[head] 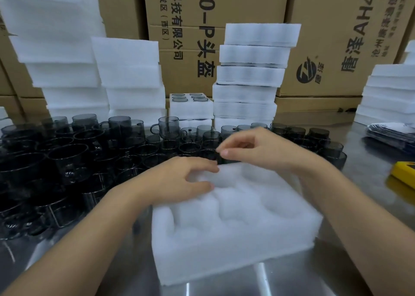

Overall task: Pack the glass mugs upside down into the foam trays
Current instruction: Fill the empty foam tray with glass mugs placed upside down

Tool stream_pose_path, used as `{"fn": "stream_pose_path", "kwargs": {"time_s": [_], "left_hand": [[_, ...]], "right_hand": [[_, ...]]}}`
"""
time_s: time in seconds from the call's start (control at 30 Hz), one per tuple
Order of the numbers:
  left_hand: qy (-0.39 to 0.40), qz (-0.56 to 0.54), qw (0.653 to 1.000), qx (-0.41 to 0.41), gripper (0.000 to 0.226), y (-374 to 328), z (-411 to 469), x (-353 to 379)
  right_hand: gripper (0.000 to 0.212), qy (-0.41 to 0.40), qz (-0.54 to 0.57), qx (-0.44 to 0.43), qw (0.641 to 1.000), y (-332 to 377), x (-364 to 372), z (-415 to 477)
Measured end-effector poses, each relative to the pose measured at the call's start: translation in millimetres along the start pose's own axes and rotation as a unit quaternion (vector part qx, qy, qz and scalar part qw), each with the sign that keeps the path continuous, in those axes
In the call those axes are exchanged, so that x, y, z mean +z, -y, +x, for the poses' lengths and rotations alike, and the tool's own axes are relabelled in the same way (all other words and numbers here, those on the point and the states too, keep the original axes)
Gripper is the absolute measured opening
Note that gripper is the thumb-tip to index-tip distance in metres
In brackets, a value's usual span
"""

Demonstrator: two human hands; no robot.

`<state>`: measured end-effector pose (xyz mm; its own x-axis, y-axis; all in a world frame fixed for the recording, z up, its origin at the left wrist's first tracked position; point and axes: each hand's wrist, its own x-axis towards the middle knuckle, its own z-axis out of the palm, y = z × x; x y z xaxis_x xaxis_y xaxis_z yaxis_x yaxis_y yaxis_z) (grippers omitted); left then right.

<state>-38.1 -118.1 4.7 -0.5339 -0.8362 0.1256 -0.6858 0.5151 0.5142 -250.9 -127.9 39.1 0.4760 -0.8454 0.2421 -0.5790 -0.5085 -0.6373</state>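
So the person's got a white foam tray [224, 250] sitting right in front of them on the shiny metal table [292, 280], pockets up, and none of the pockets you can see has a mug in it. The right hand [258, 147] is at the tray's far edge, thumb and fingertips pinched on a dark smoky glass mug [226, 160]. Only a sliver of it shows under the fingers, so which way up it is can't be told. The left hand [179, 178] isn't holding anything. Its fingers are spread loosely and lie on the foam at the tray's far left corner, fingertips just beside that mug.

The loose mugs [67, 160] are a big crowd covering the table's left side and running behind the tray, mostly standing rim up, some stacked on others.

Behind them are tall stacks of foam trays [128, 71], and between two of those stacks is a packed tray [190, 110] with round mug bases showing on top. Cardboard boxes [336, 37] with printed text make up the back wall. Over on the right edge there's a yellow thing [404, 174] and a pile of flat bags [390, 133], contents unclear.
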Motion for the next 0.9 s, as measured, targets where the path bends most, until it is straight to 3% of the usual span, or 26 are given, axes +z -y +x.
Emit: {"fn": "stream_pose_path", "kwargs": {"time_s": [0.17,0.4,0.5,0.67,0.73,0.8,0.83,0.9], "left_hand": [[0.006,0.029,1.000,0.002,0.050,4,2,-1],[-0.048,-0.036,0.998,-0.001,0.031,7,-4,-2],[-0.038,-0.037,0.999,0.005,0.040,3,-5,0],[-0.019,-0.037,0.999,0.015,0.036,3,-2,4],[-0.019,-0.037,0.999,0.017,0.040,3,-2,4],[-0.018,-0.040,0.999,0.018,0.042,3,-2,5],[-0.018,-0.041,0.999,0.019,0.040,4,-2,5],[-0.018,-0.040,0.999,0.020,0.034,4,-2,5]], "right_hand": [[0.028,0.106,0.004,0.056,0.993,-33,-8,-3],[0.037,0.107,0.048,0.081,0.990,-51,-18,-7],[0.031,0.100,0.074,0.099,0.987,-60,-24,-10],[0.017,0.086,0.083,0.127,0.985,-66,-22,-10],[0.019,-0.004,0.075,0.137,0.988,-70,-20,-7],[0.018,-0.206,0.010,0.157,0.966,-83,-21,-2],[0.022,-0.302,-0.086,0.176,0.933,-90,-23,-1],[0.035,-0.375,-0.263,0.246,0.854,-105,-29,-6]]}}
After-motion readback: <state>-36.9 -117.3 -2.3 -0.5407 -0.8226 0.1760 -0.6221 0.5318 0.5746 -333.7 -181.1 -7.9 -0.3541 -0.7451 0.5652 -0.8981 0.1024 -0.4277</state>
